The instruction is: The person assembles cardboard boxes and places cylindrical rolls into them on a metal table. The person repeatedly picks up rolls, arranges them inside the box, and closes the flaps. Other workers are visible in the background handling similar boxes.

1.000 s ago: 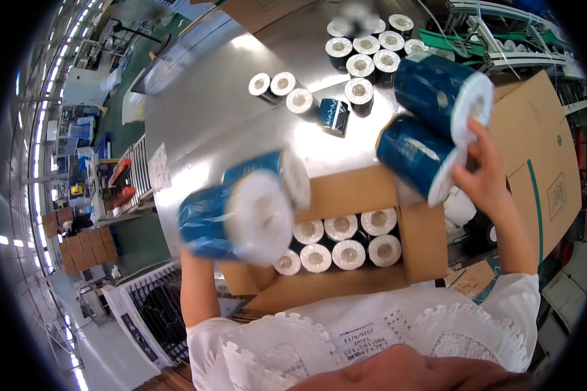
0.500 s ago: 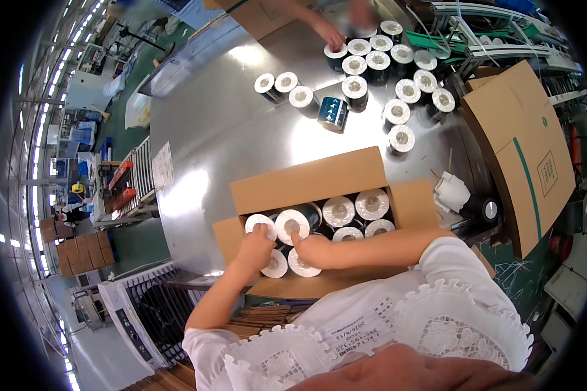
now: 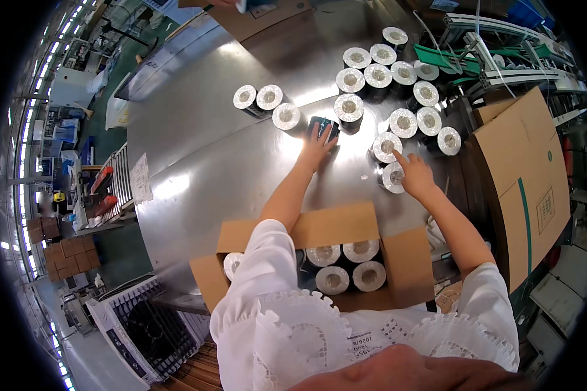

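My left hand (image 3: pixel 316 148) reaches over a dark teal roll (image 3: pixel 325 126) lying on its side, its spread fingers resting on it. With its index finger stretched out, my right hand (image 3: pixel 416 174) is at two upright rolls with white film-wrapped ends: a farther roll (image 3: pixel 386 144) and a nearer roll (image 3: pixel 394 177). No grip on either shows. In front of my body stands an open cardboard box (image 3: pixel 332 223) holding several upright rolls, among them a front roll (image 3: pixel 332 280). My left sleeve hides part of the box's contents.
Several more rolls (image 3: pixel 378 75) stand at the far right of the metal table (image 3: pixel 209 150), and three rolls (image 3: pixel 269 98) at the left. Another person's hand (image 3: pixel 223 2) holds a blue-and-white item by a far box (image 3: pixel 267 25). A flattened carton (image 3: pixel 522 176) leans at the right.
Both my hands have left the rolls in the box and stretched forward over the table. The other person's hand has moved left toward the far box; the roll it was touching has gone from the group.
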A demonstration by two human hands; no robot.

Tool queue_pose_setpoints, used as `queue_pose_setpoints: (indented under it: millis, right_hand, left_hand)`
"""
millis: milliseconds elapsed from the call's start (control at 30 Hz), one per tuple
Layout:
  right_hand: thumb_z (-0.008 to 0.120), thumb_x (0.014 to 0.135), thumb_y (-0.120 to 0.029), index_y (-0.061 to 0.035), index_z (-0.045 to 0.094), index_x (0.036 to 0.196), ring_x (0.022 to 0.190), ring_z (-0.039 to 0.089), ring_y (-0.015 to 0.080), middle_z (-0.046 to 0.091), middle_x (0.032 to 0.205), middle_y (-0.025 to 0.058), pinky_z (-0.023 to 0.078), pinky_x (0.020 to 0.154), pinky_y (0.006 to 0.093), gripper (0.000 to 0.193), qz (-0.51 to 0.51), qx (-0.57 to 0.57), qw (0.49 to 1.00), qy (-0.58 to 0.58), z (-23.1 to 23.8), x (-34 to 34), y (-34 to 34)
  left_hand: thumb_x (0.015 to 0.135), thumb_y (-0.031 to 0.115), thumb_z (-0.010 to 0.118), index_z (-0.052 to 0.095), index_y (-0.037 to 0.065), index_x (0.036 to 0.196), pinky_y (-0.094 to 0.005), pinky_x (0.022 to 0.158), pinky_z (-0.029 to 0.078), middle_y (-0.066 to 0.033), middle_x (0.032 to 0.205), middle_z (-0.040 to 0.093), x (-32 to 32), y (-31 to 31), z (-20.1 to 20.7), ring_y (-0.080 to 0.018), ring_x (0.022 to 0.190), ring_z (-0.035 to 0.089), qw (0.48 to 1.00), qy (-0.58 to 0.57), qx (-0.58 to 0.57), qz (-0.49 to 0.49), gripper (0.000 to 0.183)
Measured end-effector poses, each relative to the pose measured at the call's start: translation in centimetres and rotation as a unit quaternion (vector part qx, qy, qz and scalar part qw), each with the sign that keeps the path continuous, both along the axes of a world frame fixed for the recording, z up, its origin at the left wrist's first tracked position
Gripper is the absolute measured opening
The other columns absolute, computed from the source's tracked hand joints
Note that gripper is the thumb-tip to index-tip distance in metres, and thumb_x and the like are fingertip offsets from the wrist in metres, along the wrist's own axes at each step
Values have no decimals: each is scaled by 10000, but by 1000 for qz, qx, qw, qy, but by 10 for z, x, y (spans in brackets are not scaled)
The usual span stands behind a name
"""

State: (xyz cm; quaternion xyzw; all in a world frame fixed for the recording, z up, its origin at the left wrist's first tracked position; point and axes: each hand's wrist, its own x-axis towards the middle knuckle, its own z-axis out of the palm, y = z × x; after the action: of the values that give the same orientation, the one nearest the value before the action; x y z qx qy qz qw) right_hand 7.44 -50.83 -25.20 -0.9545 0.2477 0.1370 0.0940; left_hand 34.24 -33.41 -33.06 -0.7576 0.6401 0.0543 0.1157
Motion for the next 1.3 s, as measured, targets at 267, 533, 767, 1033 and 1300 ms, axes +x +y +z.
queue_pose_setpoints:
  millis: [267,533,767,1033,1300]
  right_hand:
    - [666,727,-95,-98,211,1446,874,614,418,631,924,254,489,787,474,851,26,280,959,36,-64,25,-33]
    - [662,721,-157,32,266,1379,793,616,435,628,833,271,498,736,476,790,-79,269,959,-26,-82,33,11]
    - [700,694,-137,-2,378,1357,721,639,256,647,810,178,507,697,352,748,-94,362,913,-162,-2,-19,-9]
    - [649,707,-18,-30,399,1355,759,617,110,658,819,93,508,701,283,695,-114,312,832,-444,203,-69,28]
    - [672,742,-211,38,380,1328,780,647,400,651,828,234,530,718,438,701,227,289,929,-35,233,-112,160]
  left_hand:
    - [697,320,684,643,118,1090,-489,830,461,-200,1323,444,43,5,34,-375,1171,465,915,226,-13,335,444]
    - [654,363,708,734,148,961,-437,922,410,-126,1239,512,88,2,12,-318,1119,470,979,20,-96,178,376]
    - [667,339,739,705,143,1010,-380,786,480,-113,975,613,67,57,155,-258,897,599,898,317,-128,277,397]
    - [685,264,743,712,69,931,-390,758,456,-110,937,569,-112,197,354,-233,856,575,709,619,-115,319,316]
    - [588,255,718,739,117,744,-414,789,385,-116,1033,529,-233,217,227,-303,1042,462,993,90,-27,71,209]
